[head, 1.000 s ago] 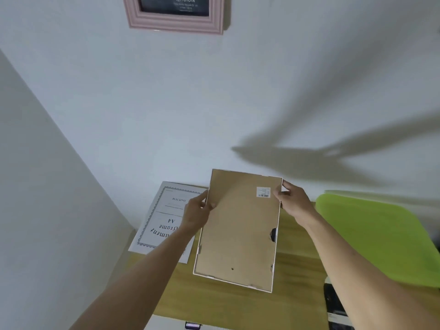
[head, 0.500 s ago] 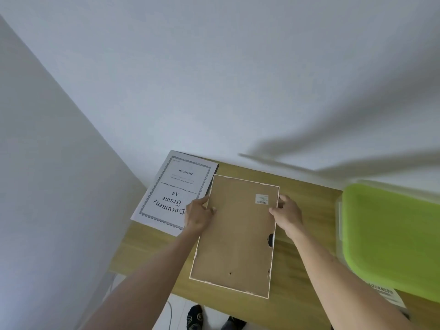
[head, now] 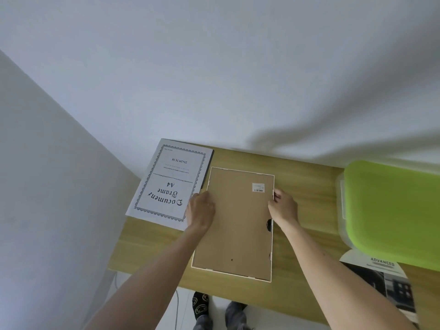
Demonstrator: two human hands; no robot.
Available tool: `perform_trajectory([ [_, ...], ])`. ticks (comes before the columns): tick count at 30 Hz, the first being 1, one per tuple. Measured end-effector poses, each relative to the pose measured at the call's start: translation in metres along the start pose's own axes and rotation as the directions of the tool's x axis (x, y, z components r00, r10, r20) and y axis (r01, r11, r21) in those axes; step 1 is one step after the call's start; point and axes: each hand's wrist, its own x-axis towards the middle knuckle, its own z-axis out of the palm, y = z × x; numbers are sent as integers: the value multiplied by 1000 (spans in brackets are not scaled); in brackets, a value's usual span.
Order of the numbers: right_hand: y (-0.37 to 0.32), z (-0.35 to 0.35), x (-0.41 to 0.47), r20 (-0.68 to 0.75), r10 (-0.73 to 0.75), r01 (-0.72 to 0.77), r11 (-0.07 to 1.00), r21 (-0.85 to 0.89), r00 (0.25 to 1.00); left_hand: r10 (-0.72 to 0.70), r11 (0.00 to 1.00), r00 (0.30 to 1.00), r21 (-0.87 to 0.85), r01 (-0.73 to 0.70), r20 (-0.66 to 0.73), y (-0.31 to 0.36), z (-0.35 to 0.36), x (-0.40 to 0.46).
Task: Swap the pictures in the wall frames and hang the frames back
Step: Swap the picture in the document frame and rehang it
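Observation:
A white-rimmed picture frame (head: 235,225) lies face down on the wooden table (head: 302,186), its brown backing board up with a small barcode sticker near the far right corner. My left hand (head: 201,210) grips the frame's left edge and my right hand (head: 282,207) grips its right edge. A white "Document Frame A4" sheet (head: 171,182) lies to the left of the frame, over a dark edge that shows at its far right side.
A clear box with a green lid (head: 392,210) stands at the right. A printed picture reading "ADVANCED" (head: 381,277) lies under its near side. White walls close the back and left. My feet (head: 219,310) show below the table's near edge.
I lowered the frame from in front of the wall down flat onto the table. My view tilted down, so the pink wall frame left the picture.

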Motion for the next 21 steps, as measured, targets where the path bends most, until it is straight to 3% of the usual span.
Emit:
perform_trajectory([
  [2, 2, 0, -10, -28, 7, -7, 1000, 17, 1000, 50, 999, 998, 7, -51, 32, -3, -2, -4],
  [7, 25, 7, -38, -151, -2, -36, 968, -250, 989, 107, 986, 986, 117, -122, 127, -19, -3, -18],
  [10, 42, 17, -59, -158, 45, -92, 946, -310, 987, 128, 969, 968, 179, -168, 216, -31, -3, -28],
  [13, 40, 27, -73, -186, 67, -117, 955, -272, 980, 172, 943, 937, 224, -245, 304, -36, -3, -33],
  [18, 23, 40, -85, -194, 141, -183, 959, -217, 971, 183, 936, 930, 233, -264, 318, -35, -7, -29],
  [21, 15, 40, -87, -192, 222, -241, 967, -86, 956, 171, 950, 934, 200, -242, 315, -36, -9, -24],
])
